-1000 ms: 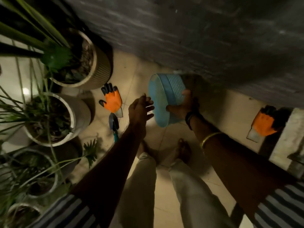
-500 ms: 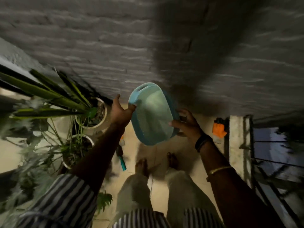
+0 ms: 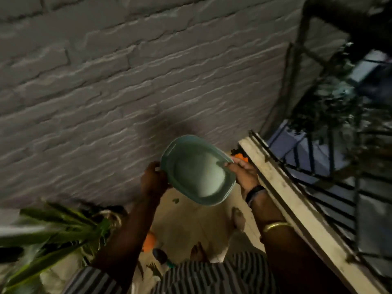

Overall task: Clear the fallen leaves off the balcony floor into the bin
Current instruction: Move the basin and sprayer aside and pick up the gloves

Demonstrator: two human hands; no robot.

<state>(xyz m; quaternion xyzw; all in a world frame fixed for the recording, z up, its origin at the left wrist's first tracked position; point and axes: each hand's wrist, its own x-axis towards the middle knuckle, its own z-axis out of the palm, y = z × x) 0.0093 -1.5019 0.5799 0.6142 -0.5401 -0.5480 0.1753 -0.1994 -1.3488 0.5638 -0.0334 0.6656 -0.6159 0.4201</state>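
I hold a light blue plastic bin up in front of me with both hands, its open mouth tilted towards me and its inside pale. My left hand grips the left rim. My right hand grips the right rim, thumb over the edge. The bin hangs above the tiled balcony floor, close to the grey brick wall. One small dark leaf lies on the tiles below the bin.
A white ledge with a black metal railing runs along my right. A green potted plant stands at the lower left. An orange glove and a trowel lie by my feet; a second orange glove lies behind the bin.
I have straightened up and turned right, lifting the bin from the floor to chest height. My left hand has joined the right on its rim. The railing has come into view.
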